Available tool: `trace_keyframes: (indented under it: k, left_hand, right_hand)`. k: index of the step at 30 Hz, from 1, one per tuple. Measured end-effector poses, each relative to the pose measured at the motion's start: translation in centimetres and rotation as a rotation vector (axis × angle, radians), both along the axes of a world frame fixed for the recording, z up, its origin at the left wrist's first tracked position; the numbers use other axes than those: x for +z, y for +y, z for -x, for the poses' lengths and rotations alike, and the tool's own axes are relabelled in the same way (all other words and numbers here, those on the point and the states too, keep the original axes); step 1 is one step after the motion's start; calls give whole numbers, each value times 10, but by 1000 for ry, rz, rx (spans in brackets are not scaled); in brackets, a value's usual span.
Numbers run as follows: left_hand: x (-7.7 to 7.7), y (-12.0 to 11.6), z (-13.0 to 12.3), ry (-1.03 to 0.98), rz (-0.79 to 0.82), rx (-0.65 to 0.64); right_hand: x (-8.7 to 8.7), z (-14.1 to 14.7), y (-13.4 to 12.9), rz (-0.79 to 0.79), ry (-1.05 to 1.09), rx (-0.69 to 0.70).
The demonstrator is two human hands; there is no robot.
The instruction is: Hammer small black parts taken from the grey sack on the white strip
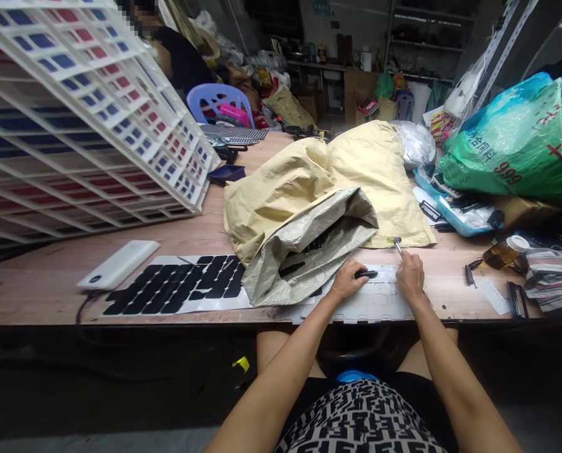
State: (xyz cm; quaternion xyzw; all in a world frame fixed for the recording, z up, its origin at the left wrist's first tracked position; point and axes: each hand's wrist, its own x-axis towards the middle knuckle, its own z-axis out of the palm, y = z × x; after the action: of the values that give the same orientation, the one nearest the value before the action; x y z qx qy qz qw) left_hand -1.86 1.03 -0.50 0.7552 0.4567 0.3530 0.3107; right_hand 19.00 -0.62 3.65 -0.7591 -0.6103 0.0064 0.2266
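Observation:
Between the fingers of my left hand [349,280] is a small black plastic piece [367,274], pressed down at the table's front edge. My right hand [410,274] is closed around the slim metal shaft of what looks like a small hammer [397,243], its crosswise head pointing away from me. A grey-white sheet [377,296] lies beneath both hands. Just left of and beyond my left hand, a yellow woven sack [281,182] lies with its grey mouth facing me and dark pieces inside.
A white plastic crate [167,145] stands tilted at left. Nearer are a white power bank [119,265] and a black-patterned sheet [177,283]. At right lie a blue tray [455,217], green bag [517,145], brown bottle [502,251] and striped cloth [554,280]. Another person [181,56] is beyond the crate.

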Motion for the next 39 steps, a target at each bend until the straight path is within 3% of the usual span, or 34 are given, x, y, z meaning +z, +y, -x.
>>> trace_keyframes:
  k: [3, 7, 14, 19, 28, 34, 39]
  left_hand:
    - [-5, 3, -1, -32, -15, -1]
    - [-8, 3, -1, -69, -21, 1]
    - [-5, 4, -3, -52, 30, 37]
    - [-5, 6, -5, -32, 75, 56]
    - [4, 12, -2, -34, 138, -2]
    - [4, 12, -3, -39, 131, -4]
    - [-4, 12, -3, -21, 83, 34]
  right_hand:
    - [4, -3, -31, -93, 267, 106]
    - [4, 3, -68, -82, 484, 193]
    - [9, 21, -86, -158, 407, 301]
    - [1, 25, -88, -164, 341, 351]
    - [7, 40, -91, -194, 337, 421]
    - [-2, 30, -67, -172, 283, 392]
    - [-2, 5, -10, -121, 40, 118]
